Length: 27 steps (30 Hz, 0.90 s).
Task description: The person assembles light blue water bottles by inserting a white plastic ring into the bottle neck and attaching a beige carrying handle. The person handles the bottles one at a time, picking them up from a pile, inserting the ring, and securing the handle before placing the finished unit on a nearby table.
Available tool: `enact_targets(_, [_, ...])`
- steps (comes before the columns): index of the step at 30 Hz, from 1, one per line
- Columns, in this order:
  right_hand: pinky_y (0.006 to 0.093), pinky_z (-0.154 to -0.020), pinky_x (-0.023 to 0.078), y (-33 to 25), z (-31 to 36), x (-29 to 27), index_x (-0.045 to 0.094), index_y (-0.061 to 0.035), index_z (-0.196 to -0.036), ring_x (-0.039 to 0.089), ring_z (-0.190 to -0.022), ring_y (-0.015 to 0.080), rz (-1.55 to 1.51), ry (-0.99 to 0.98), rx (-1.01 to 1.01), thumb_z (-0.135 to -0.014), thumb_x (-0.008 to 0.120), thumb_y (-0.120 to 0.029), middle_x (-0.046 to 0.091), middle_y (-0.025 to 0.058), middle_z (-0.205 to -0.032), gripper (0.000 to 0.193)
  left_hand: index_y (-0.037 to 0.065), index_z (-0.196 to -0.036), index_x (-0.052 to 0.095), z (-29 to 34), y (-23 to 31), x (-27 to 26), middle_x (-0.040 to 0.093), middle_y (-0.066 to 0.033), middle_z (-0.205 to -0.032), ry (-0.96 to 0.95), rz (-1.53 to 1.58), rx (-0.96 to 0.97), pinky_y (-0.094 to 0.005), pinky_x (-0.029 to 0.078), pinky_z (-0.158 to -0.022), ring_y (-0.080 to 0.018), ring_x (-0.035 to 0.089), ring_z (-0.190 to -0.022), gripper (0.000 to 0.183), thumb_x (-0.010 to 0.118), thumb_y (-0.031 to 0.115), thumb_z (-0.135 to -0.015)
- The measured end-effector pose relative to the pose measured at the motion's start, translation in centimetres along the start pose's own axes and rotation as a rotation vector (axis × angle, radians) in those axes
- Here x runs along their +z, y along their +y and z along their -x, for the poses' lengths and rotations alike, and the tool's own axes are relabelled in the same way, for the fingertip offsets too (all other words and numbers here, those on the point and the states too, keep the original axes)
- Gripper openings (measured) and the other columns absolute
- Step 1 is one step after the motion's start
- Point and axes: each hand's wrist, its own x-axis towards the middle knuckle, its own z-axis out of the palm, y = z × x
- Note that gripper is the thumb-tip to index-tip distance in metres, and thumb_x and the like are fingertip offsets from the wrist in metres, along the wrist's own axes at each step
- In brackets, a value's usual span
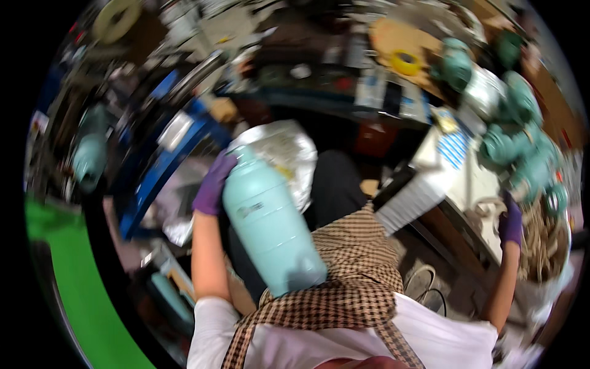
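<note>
A large pale teal plastic bottle point(270, 224) leans across my lap, its neck pointing up and to the left. My left hand point(214, 183), in a purple glove, is closed around the bottle's upper left side near the shoulder. Far to the right, my right hand point(509, 222), also gloved in purple, reaches beside a container of beige strips point(541, 246). Just above it lie several teal bottles point(533, 173). Blur hides its fingers, and I cannot make out whether it holds anything. A checked apron point(350, 258) covers my lap under the bottle's base.
A crinkled silvery bag point(289, 150) stands beyond the bottle's neck. A blue metal frame point(169, 169) is at the left, with another teal bottle point(90, 154) farther out. Yellow tape point(405, 61) sits on the cluttered far bench. A white box point(415, 198) juts out at right.
</note>
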Motion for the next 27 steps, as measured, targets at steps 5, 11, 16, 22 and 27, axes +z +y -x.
enact_targets(5, [0.0429,-0.082,0.049,-12.5,-6.8,-4.2,0.071,-0.0318,-0.108,0.063,-0.093,0.0259,0.950,0.540,-0.392,-0.087,0.076,-0.029,0.069,0.0057,-0.107,0.022,0.005,-0.123,0.062,0.9,-1.2,-0.7,0.063,-0.0033,-0.111,0.106,-0.045,0.071,-0.0275,0.046,-0.095,-0.0129,0.058,-0.103,0.035,0.059,0.032,-0.100])
enact_targets(11, [0.0345,-0.080,0.053,-31.8,-14.6,4.5,0.063,-0.0076,-0.114,0.060,-0.089,0.0226,-1.312,-0.091,-0.108,-0.098,0.061,-0.018,0.063,0.0089,-0.101,0.019,0.000,-0.117,0.063,1.9,2.8,0.8,0.064,-0.0101,-0.110,0.062,0.010,0.287,-0.0303,0.050,-0.086,-0.0175,0.061,-0.100,0.036,0.065,0.029,-0.096])
enact_targets(16, [0.0229,-0.058,0.045,-51.7,-8.8,11.7,0.056,-0.0110,-0.111,0.033,-0.045,0.0070,-2.192,-1.002,0.253,-0.106,0.051,-0.025,0.036,-0.0039,-0.060,0.016,0.002,-0.123,0.056,3.4,5.1,1.9,0.063,-0.0067,-0.111,-0.024,0.381,0.207,-0.0297,0.051,-0.091,-0.0152,0.062,-0.100,0.064,0.070,0.050,-0.085])
enact_targets(22, [0.0230,-0.053,0.040,-56.9,-7.0,11.6,0.056,-0.0052,-0.119,0.031,-0.046,0.0072,-2.000,-0.976,0.079,-0.103,0.052,-0.023,0.030,-0.0051,-0.057,0.024,0.002,-0.126,0.056,6.7,5.3,-0.5,0.061,-0.0061,-0.113,-0.017,0.338,0.209,-0.0312,0.050,-0.093,-0.0139,0.058,-0.103,0.048,0.067,0.031,-0.089])
enact_targets(27, [0.0190,-0.062,0.039,-58.4,-5.7,11.4,0.056,-0.0004,-0.118,0.047,-0.071,0.0015,-1.676,-0.544,-0.453,-0.087,0.056,-0.003,0.057,-0.0015,-0.092,0.031,0.005,-0.125,0.056,6.9,4.2,0.0,0.061,-0.0059,-0.116,-0.030,0.475,0.228,-0.0316,0.050,-0.095,-0.0136,0.059,-0.105,0.048,0.069,0.034,-0.089])
